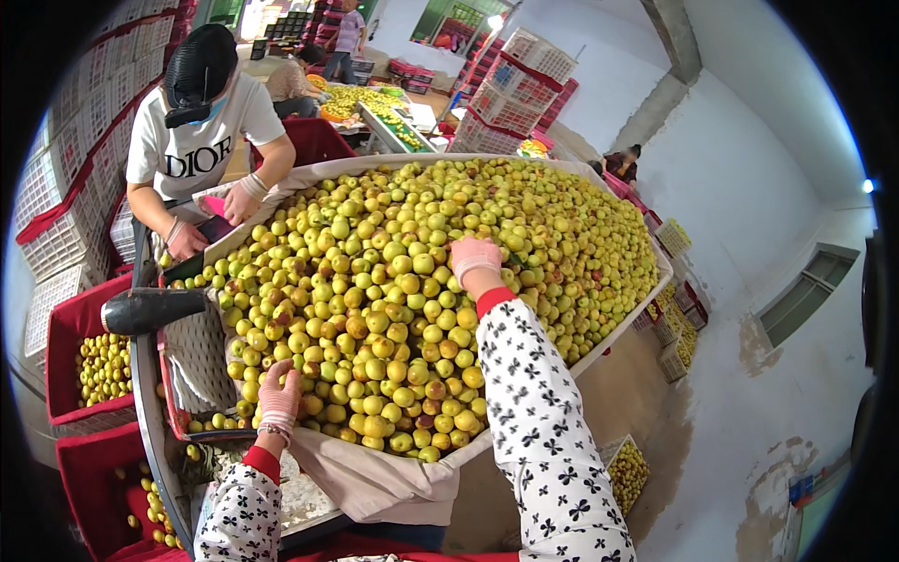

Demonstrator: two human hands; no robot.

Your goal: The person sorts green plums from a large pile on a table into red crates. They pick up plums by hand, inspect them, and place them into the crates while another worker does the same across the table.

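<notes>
A broad heap of yellow-green jujubes [379, 309], some with brown-red patches, fills a cloth-lined sorting table [393, 467] before me. My right hand [476, 260], in a thin striped glove, reaches into the middle of the heap; its fingertips are hidden from view. My left hand [279, 400], gloved alike with a bracelet at the wrist, is at the heap's near left edge beside the outlet. Its thumb and fingers are apart, and no fruit shows between them. White padded matting [202, 362] lines the outlet just left of this hand.
A black hair-dryer-like nozzle [154, 310] juts over the outlet. Red-lined crates [88, 309] with jujubes stand below left. Across the table's left corner, a gloved co-worker [204, 133] holds a pink item. Stacked white crates [513, 91] rise behind; a fruit crate [627, 471] sits on the floor at right.
</notes>
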